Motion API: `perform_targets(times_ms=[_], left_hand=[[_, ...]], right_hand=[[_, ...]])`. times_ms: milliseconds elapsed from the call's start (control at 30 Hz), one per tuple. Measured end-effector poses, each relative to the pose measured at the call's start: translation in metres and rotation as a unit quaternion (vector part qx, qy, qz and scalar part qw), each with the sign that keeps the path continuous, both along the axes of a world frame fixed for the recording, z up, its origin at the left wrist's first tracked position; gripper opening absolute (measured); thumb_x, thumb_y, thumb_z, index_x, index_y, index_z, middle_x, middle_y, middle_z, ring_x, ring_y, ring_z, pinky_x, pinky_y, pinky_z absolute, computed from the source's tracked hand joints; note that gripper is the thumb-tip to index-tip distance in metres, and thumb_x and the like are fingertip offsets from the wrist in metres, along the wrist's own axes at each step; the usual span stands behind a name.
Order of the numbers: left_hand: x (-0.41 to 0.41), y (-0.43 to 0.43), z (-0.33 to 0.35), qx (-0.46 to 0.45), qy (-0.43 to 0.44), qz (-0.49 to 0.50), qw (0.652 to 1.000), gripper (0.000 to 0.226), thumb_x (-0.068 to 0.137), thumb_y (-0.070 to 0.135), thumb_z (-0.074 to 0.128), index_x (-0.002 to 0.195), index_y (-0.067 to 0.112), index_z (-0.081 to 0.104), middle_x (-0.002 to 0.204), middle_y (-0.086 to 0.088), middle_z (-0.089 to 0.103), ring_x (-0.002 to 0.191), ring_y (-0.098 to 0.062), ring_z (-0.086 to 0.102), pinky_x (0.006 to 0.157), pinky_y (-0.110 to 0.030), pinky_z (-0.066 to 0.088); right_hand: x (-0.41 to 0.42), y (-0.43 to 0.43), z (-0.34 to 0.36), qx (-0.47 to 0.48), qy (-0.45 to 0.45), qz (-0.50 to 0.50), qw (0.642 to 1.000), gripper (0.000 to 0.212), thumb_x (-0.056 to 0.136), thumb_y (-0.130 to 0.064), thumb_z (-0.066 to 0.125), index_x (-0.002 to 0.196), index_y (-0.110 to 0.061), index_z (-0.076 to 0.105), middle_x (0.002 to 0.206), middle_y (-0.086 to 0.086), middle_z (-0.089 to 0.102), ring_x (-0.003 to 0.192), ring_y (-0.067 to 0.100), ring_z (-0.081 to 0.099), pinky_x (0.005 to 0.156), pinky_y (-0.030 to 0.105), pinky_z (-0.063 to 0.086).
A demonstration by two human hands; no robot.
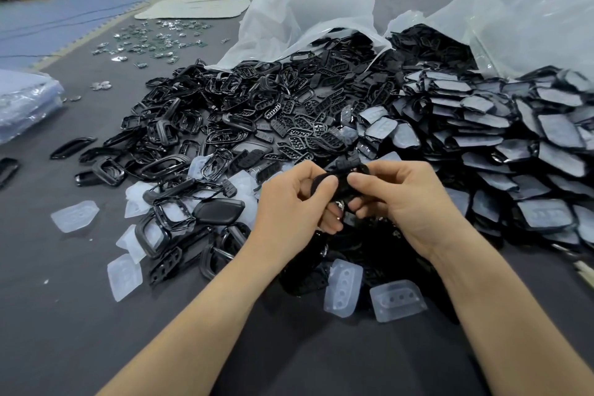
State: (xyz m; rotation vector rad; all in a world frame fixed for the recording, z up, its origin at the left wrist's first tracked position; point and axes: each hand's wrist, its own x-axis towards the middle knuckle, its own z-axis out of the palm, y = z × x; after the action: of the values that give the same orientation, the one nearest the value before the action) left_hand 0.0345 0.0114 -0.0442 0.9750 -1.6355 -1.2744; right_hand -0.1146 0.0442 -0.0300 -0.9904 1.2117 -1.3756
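Observation:
A black plastic key-fob shell is held between both hands above the dark table. My left hand grips its left end, thumb on top and fingers curled beneath. From the right, my right hand pinches it, thumb pressing the top. Most of the shell is hidden by fingers. A small metallic bit shows under it.
Behind the hands lies a big heap of black frames and button plates. Stacked shells with clear pads lie to the right, clear silicone pads near the front. Two open plastic bags lie behind, small metal parts at far left.

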Motion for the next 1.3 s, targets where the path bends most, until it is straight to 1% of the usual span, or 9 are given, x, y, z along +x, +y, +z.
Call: perform_targets(times_ms=[200, 367, 467, 600, 700, 800, 933, 1067, 1300], left_hand=[[0.001, 0.001, -0.001, -0.037, -0.021, -0.005, 0.999, 0.012, 0.096, 0.01, 0.056, 0.085, 0.013, 0.059, 0.064, -0.01, 0.069, 0.057, -0.024, 0.071, 0.056, -0.042, 0.06], [0.003, 0.001, 0.002, 0.043, 0.036, -0.062, 0.997, 0.015, 0.097, 0.0, 0.051, 0.098, 0.014, 0.056, 0.06, -0.005, 0.067, 0.052, -0.022, 0.068, 0.052, -0.028, 0.056], [0.005, -0.005, 0.006, 0.104, 0.09, -0.04, 0.99, 0.012, 0.098, -0.002, 0.046, 0.096, 0.009, 0.052, 0.067, -0.01, 0.071, 0.052, -0.019, 0.067, 0.053, -0.026, 0.055], [0.013, -0.015, 0.011, 0.189, 0.2, 0.034, 0.961, 0.014, 0.098, -0.002, 0.036, 0.093, 0.008, 0.044, 0.074, -0.017, 0.072, 0.054, -0.019, 0.065, 0.051, -0.025, 0.054], [0.015, -0.019, 0.013, 0.24, 0.273, 0.064, 0.93, 0.015, 0.1, 0.0, 0.034, 0.107, 0.008, 0.044, 0.082, -0.02, 0.073, 0.061, -0.02, 0.068, 0.053, -0.025, 0.056], [0.016, -0.021, 0.015, 0.262, 0.319, 0.075, 0.908, 0.026, 0.103, 0.013, 0.038, 0.121, -0.002, 0.048, 0.104, -0.024, 0.069, 0.079, -0.024, 0.071, 0.065, -0.029, 0.059], [0.016, -0.021, 0.018, 0.251, 0.36, 0.114, 0.891, 0.027, 0.103, 0.024, 0.038, 0.104, 0.003, 0.055, 0.104, -0.016, 0.061, 0.093, -0.024, 0.066, 0.079, -0.034, 0.06], [0.018, -0.023, 0.019, 0.232, 0.38, 0.133, 0.886, 0.038, 0.104, 0.025, 0.038, 0.132, 0.0, 0.045, 0.113, -0.017, 0.057, 0.104, -0.03, 0.064, 0.083, -0.037, 0.058], [0.016, -0.023, 0.015, 0.22, 0.375, 0.131, 0.891, 0.029, 0.104, 0.023, 0.037, 0.13, 0.01, 0.043, 0.113, -0.018, 0.055, 0.093, -0.029, 0.067, 0.08, -0.039, 0.059]], right_hand=[[-0.001, 0.001, 0.004, -0.025, 0.051, 0.0, 0.998, 0.018, 0.085, 0.006, 0.062, 0.072, -0.005, 0.068, 0.055, 0.004, 0.064, 0.045, 0.012, 0.06, 0.043, 0.019, 0.048], [-0.002, 0.003, 0.009, -0.003, 0.095, 0.042, 0.995, 0.012, 0.085, 0.001, 0.063, 0.076, -0.005, 0.069, 0.058, 0.006, 0.065, 0.046, 0.011, 0.06, 0.044, 0.018, 0.048], [-0.012, 0.001, 0.008, -0.006, 0.107, -0.066, 0.992, 0.009, 0.087, -0.011, 0.067, 0.08, -0.013, 0.072, 0.062, 0.004, 0.069, 0.045, 0.012, 0.059, 0.044, 0.02, 0.048], [-0.028, -0.002, -0.001, -0.034, 0.382, -0.222, 0.896, 0.018, 0.089, -0.016, 0.06, 0.079, -0.026, 0.071, 0.064, -0.005, 0.068, 0.051, 0.007, 0.058, 0.052, 0.019, 0.047], [-0.026, -0.003, -0.003, -0.041, 0.43, -0.226, 0.873, 0.022, 0.086, -0.011, 0.059, 0.084, -0.027, 0.073, 0.072, -0.007, 0.068, 0.06, 0.006, 0.056, 0.058, 0.017, 0.042], [-0.015, -0.001, 0.004, -0.098, 0.456, -0.179, 0.866, 0.021, 0.085, -0.005, 0.062, 0.088, -0.021, 0.075, 0.081, -0.005, 0.067, 0.065, 0.005, 0.053, 0.066, 0.019, 0.042], [0.026, 0.008, 0.004, -0.224, 0.535, 0.029, 0.814, 0.014, 0.083, -0.01, 0.067, 0.094, -0.015, 0.075, 0.088, -0.003, 0.065, 0.087, 0.019, 0.05, 0.08, 0.028, 0.042], [0.045, 0.008, -0.011, -0.158, 0.627, 0.125, 0.752, 0.028, 0.096, -0.035, 0.05, 0.117, -0.027, 0.065, 0.11, -0.007, 0.054, 0.108, 0.016, 0.038, 0.09, 0.031, 0.032], [0.045, 0.007, -0.014, -0.18, 0.547, 0.074, 0.815, 0.002, 0.088, -0.012, 0.063, 0.09, -0.013, 0.062, 0.092, -0.004, 0.053, 0.093, 0.017, 0.044, 0.08, 0.026, 0.033]])
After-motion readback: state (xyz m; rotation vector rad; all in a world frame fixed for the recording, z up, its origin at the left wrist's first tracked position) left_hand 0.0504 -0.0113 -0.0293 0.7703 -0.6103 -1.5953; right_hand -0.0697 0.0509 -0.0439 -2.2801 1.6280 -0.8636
